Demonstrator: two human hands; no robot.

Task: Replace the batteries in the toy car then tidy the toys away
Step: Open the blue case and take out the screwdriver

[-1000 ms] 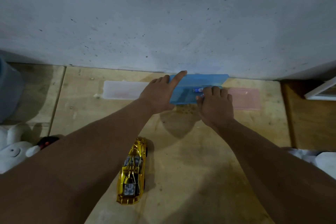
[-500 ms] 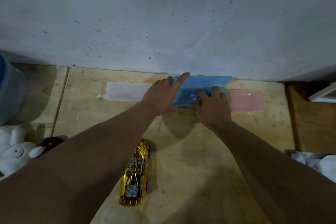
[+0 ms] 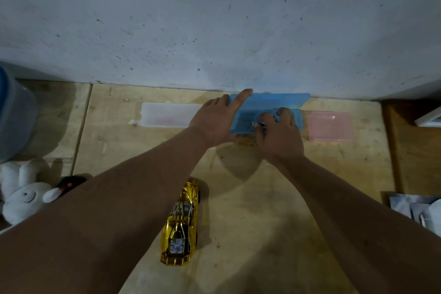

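A blue plastic case (image 3: 269, 100) lies open against the wall, its lid leaning back. My left hand (image 3: 214, 119) holds the case's left end, forefinger stretched along the lid's edge. My right hand (image 3: 279, 133) reaches into the case and pinches a small blue battery (image 3: 259, 123) between its fingertips. The gold toy car (image 3: 180, 224) lies on the wooden floor between my forearms, nose pointing to the wall, apart from both hands.
A clear white case (image 3: 169, 114) lies left of the blue one and a pink case (image 3: 330, 125) to its right. A white plush rabbit (image 3: 26, 196) and a black toy (image 3: 70, 184) sit at the left. A bluish tub (image 3: 14, 117) stands far left; crumpled plastic (image 3: 420, 210) at the right.
My right hand has dipped into the blue case and curled its fingers around a battery. My left hand has stayed on the case's left end.
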